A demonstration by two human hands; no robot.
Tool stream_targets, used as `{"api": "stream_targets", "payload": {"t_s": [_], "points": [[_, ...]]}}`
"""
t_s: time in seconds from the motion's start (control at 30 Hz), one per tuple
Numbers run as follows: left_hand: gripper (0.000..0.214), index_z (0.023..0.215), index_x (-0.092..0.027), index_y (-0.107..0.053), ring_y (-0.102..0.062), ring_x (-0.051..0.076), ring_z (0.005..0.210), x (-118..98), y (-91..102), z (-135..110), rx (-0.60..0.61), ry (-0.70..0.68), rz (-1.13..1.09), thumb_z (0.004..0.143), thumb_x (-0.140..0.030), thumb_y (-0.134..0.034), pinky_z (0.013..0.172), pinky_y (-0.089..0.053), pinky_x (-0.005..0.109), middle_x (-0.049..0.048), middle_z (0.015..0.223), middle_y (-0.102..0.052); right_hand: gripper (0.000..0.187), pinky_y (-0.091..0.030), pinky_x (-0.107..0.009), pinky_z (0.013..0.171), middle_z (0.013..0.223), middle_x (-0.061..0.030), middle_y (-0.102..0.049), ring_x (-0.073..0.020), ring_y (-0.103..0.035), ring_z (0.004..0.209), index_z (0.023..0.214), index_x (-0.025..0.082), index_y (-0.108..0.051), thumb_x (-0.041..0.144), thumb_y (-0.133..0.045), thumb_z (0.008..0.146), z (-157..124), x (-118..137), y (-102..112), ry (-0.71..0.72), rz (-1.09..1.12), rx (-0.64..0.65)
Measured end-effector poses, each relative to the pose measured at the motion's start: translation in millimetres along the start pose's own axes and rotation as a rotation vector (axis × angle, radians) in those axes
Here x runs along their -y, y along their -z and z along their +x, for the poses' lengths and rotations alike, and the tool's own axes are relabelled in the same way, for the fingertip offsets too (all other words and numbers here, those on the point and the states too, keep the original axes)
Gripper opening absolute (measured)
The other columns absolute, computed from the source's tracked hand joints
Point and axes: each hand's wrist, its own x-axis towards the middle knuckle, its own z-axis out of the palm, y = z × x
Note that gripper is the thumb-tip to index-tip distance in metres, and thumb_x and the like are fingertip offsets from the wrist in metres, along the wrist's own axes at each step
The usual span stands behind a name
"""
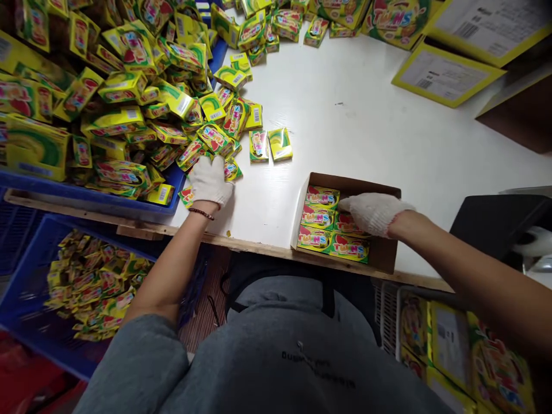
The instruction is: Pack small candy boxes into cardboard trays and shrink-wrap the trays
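Observation:
My left hand (211,181), in a white knitted glove, reaches onto loose small yellow-green TWINS boxes (215,138) at the edge of a large heap. Its fingers are spread and touch the boxes; a box (186,196) shows partly under the hand. My right hand (373,213), gloved too, is inside an open brown carton (390,253) near the table's front edge. Its fingers are pressed together over the upper right of the packed boxes (317,217), and what lies under them is hidden. Several boxes lie face up in rows at the carton's left and middle.
Two small boxes (280,144) lie apart on the white table (310,103). A blue crate (166,201) overflows with boxes at left; a lower blue crate (26,299) holds small wrapped pieces. Larger yellow cartons (446,72) stand back right. A black object (495,230) sits at right.

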Motion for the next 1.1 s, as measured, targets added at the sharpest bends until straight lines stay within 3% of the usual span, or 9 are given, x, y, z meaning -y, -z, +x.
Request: {"api": "stream_targets", "payload": {"t_s": [0.1,0.23,0.43,0.53,0.63,0.73,0.83,1.0,1.1], "points": [[0.048,0.095,-0.024,-0.047,-0.046,0.03,0.116,20.7,3.7,-6.2,0.024,0.028,-0.007,0.085,-0.046,-0.089,0.117,-0.038,0.062,0.0029,0.102,-0.05,0.017,-0.049,-0.036,0.072,0.079,-0.0074,-0.071,-0.0205,-0.065,0.068,0.076,0.025,-0.066,0.013,-0.073,0.086,0.2,9.5,-6.5,-0.008,-0.141,0.144],[0.054,0.087,-0.026,-0.044,-0.048,0.029,0.116,17.0,-7.4,-14.0,-0.018,0.064,-0.206,0.077,-0.044,-0.094,0.114,-0.04,0.051,0.0013,0.091,-0.05,0.015,-0.047,-0.037,0.069,0.091,-0.0147,-0.074,-0.0246,-0.069,0.075,0.084,0.024,-0.06,0.019,-0.067,0.095,-8.9,18.7,-2.7,-0.095,-0.175,0.134],[0.022,0.106,-0.022,-0.06,-0.066,0.018,0.096,-47.2,-6.5,-27.7,0.117,0.078,-0.699,0.09,-0.025,-0.075,0.091,-0.058,0.037,0.0009,0.101,-0.068,0.014,-0.048,-0.036,0.068,0.084,-0.0104,-0.077,-0.025,-0.068,0.074,0.081,0.028,-0.061,0.022,-0.063,0.094,-13.9,22.5,7.0,-0.109,-0.059,0.17],[0.03,0.12,-0.02,-0.064,-0.071,0.017,0.095,-92.4,0.4,-39.0,0.191,-0.024,-0.883,0.092,-0.023,-0.072,0.085,-0.062,0.033,0.0041,0.107,-0.072,0.02,-0.056,-0.038,0.077,0.099,-0.0119,-0.081,-0.0279,-0.073,0.087,0.103,0.024,-0.074,0.033,-0.056,0.098,-15.7,34.9,25.1,-0.044,0.066,-0.1],[0.029,0.124,-0.019,-0.068,-0.074,0.02,0.101,-133.0,2.5,-49.8,0.226,-0.224,-0.843,0.096,-0.025,-0.069,0.095,-0.064,0.038,0.0071,0.111,-0.076,0.044,-0.059,-0.042,0.088,0.12,-0.0154,-0.08,-0.0296,-0.074,0.1,0.131,0.019,-0.075,0.04,-0.056,0.097,-21.3,51.8,53.6,0.118,0.053,-0.362],[0.022,0.119,-0.021,-0.072,-0.075,0.025,0.11,-163.0,-3.6,-54.8,0.246,-0.42,-0.726,0.1,-0.028,-0.065,0.105,-0.063,0.045,0.0098,0.114,-0.079,0.039,-0.058,-0.042,0.086,0.108,-0.0125,-0.08,-0.0281,-0.073,0.094,0.121,0.021,-0.081,0.034,-0.058,0.092,-25.5,57.5,78.1,0.231,-0.07,-0.231],[0.021,0.118,-0.021,-0.072,-0.076,0.027,0.11,-180.8,-12.2,-52.8,0.275,-0.418,-0.678,0.098,-0.028,-0.067,0.103,-0.063,0.046,0.0108,0.116,-0.08,0.029,-0.057,-0.042,0.085,0.096,-0.0093,-0.079,-0.0272,-0.072,0.088,0.102,0.025,-0.082,0.027,-0.056,0.089,-28.1,47.3,87.0,0.195,-0.094,-0.109],[0.019,0.115,-0.021,-0.072,-0.077,0.024,0.109,-189.5,-19.3,-46.4,0.335,-0.301,-0.743,0.096,-0.023,-0.068,0.101,-0.063,0.042,0.0072,0.118,-0.083,0.038,-0.061,-0.045,0.086,0.114,-0.0124,-0.081,-0.0282,-0.074,0.094,0.121,0.022,-0.08,0.033,-0.059,0.092,-36.2,27.9,78.0,0.067,0.07,-0.371],[0.017,0.112,-0.022,-0.074,-0.077,0.023,0.108,-190.1,-25.3,-45.7,0.331,-0.308,-0.789,0.096,-0.024,-0.07,0.103,-0.063,0.04,0.0047,0.116,-0.083,0.038,-0.061,-0.047,0.093,0.119,-0.015,-0.08,-0.0311,-0.075,0.103,0.12,0.022,-0.081,0.027,-0.058,0.09,-39.9,25.7,75.7,0.103,-0.013,-0.329]]}}
